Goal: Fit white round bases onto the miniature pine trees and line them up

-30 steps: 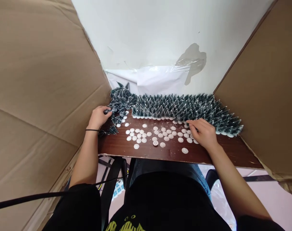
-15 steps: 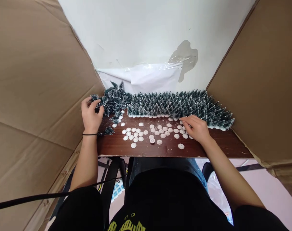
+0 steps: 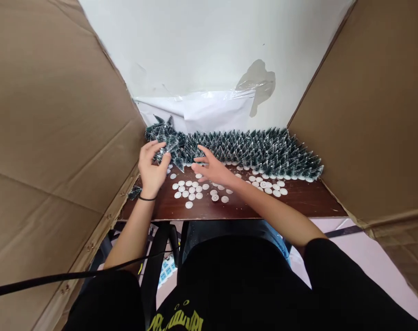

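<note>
My left hand (image 3: 151, 166), a dark band at its wrist, curls its fingers and thumb around a few small frosted artificial trees (image 3: 171, 145) at the left of the table. Facing it from the right is my right hand (image 3: 213, 168), fingers apart and nothing in them, with its tips close to those trees. Behind both hands, a dense block of upright miniature trees (image 3: 250, 147) on white bases fills the back. A loose heap of trees (image 3: 157, 128) lies at the back left, partly hidden by the held ones.
Many white round bases (image 3: 191, 189) lie scattered over the brown table (image 3: 229, 209), with another cluster (image 3: 269, 185) to the right. One tree (image 3: 134, 192) rests at the left edge. Brown cloth walls (image 3: 67, 115) close in both sides. A black cable (image 3: 57, 278) crosses low left.
My left hand has moved right, carrying trees away from the left edge. My right hand has left the front of the tree block at the right and crossed left toward it, fingers spreading.
</note>
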`<action>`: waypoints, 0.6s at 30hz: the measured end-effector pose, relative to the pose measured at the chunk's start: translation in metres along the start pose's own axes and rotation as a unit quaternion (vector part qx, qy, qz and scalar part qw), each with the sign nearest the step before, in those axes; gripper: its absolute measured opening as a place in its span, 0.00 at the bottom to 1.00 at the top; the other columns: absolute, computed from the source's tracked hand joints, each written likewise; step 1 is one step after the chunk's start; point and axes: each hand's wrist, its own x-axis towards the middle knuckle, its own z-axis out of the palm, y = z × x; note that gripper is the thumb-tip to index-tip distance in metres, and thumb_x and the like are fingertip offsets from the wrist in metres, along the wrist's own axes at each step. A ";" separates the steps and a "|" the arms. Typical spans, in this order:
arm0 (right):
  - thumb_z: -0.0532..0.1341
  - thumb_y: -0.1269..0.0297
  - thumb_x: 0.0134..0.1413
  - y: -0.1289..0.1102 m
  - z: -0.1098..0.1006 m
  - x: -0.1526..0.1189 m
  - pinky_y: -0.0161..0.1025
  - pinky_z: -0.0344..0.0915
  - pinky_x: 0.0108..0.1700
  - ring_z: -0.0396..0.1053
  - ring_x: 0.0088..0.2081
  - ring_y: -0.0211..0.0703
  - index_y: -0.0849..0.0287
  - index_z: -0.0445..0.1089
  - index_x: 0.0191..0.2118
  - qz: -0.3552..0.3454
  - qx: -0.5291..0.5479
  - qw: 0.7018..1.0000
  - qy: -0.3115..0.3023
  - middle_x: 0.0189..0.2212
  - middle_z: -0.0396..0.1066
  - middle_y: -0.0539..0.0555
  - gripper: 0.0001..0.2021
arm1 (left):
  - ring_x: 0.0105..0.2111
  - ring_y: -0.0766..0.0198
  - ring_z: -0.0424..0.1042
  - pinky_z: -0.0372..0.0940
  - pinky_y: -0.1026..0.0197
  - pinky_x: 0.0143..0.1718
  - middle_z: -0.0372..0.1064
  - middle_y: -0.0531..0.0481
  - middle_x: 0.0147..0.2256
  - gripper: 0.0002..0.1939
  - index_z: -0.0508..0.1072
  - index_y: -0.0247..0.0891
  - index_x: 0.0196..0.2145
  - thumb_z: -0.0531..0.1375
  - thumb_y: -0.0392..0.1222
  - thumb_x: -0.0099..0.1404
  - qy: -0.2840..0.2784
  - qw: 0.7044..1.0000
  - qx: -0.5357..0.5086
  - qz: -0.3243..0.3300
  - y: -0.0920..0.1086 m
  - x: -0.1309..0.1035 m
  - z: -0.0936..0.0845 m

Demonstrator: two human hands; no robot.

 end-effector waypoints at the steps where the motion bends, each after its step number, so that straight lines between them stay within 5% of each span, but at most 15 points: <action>1: 0.66 0.53 0.59 0.000 0.007 0.003 0.45 0.81 0.40 0.75 0.47 0.47 0.45 0.39 0.74 0.015 0.044 0.999 -0.008 0.67 0.58 0.64 0.45 | 0.55 0.57 0.70 0.67 0.51 0.59 0.69 0.47 0.53 0.14 0.77 0.42 0.48 0.61 0.42 0.65 -0.021 1.000 -0.008 0.017 0.008 -0.006 0.003; 5: 0.68 0.59 0.58 0.014 0.014 -0.003 0.45 0.81 0.41 0.77 0.40 0.43 0.48 0.45 0.72 0.031 0.126 0.992 0.003 0.61 0.65 0.62 0.42 | 0.55 0.56 0.70 0.69 0.50 0.56 0.69 0.46 0.54 0.13 0.77 0.42 0.47 0.62 0.44 0.65 -0.075 0.994 -0.028 0.069 0.030 -0.025 0.016; 10: 0.65 0.61 0.59 0.031 -0.007 -0.021 0.46 0.79 0.34 0.74 0.28 0.38 0.55 0.63 0.61 0.022 0.019 0.997 0.067 0.48 0.74 0.59 0.26 | 0.53 0.57 0.71 0.74 0.54 0.47 0.70 0.46 0.53 0.13 0.77 0.41 0.47 0.61 0.44 0.66 -0.100 0.992 -0.065 0.045 0.039 -0.037 0.037; 18: 0.61 0.66 0.58 0.049 -0.033 -0.044 0.48 0.72 0.50 0.74 0.44 0.46 0.56 0.73 0.49 -0.073 -0.203 0.970 0.110 0.47 0.77 0.55 0.14 | 0.42 0.64 0.74 0.74 0.63 0.33 0.68 0.44 0.54 0.13 0.78 0.40 0.47 0.61 0.43 0.66 -0.174 0.979 -0.101 -0.010 0.054 -0.051 0.049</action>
